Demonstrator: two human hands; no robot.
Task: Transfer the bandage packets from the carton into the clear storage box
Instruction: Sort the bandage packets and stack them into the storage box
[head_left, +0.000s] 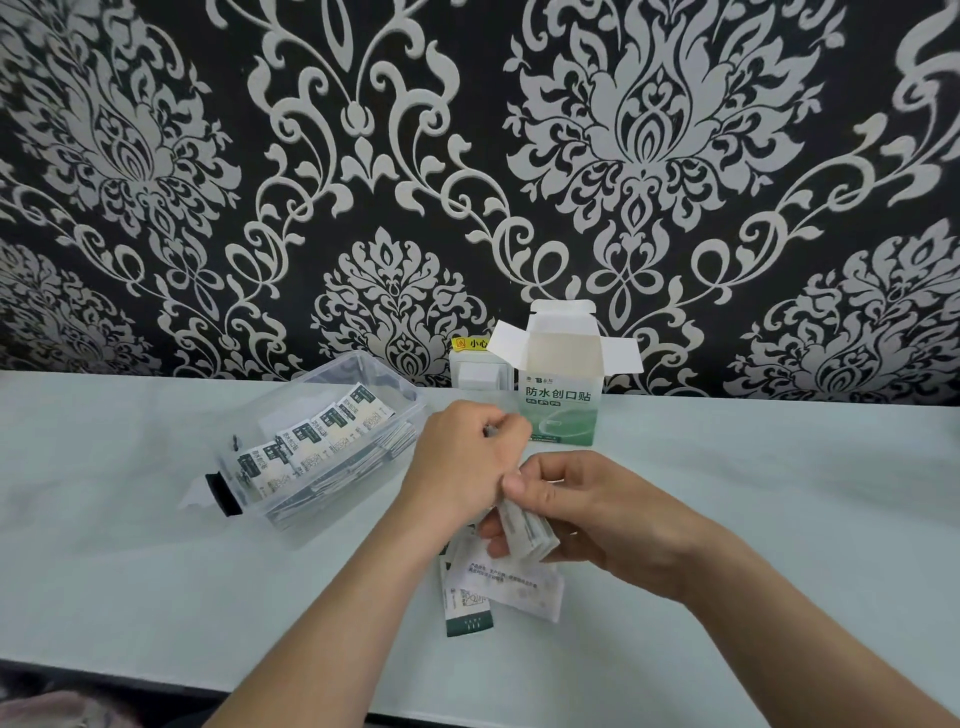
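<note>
The white and green carton (563, 410) stands upright at the back of the table with its top flaps open. Left of it sits the clear storage box (280, 499), holding several bandage packets (317, 434) in a row. My right hand (587, 514) grips a stack of packets (527, 532) in front of the carton. My left hand (462, 457) is curled just above that stack, touching the right thumb; it seems to pinch something small, though I cannot make out what. Under my hands lie loose packets (467, 605) and a folded leaflet (524, 587).
The pale green table (156, 582) meets a patterned black and white wall. A white wall socket (478, 371) with a yellow sticker sits behind the carton. The box has a black latch (223, 493) on its near left end. The table's front edge runs along the bottom.
</note>
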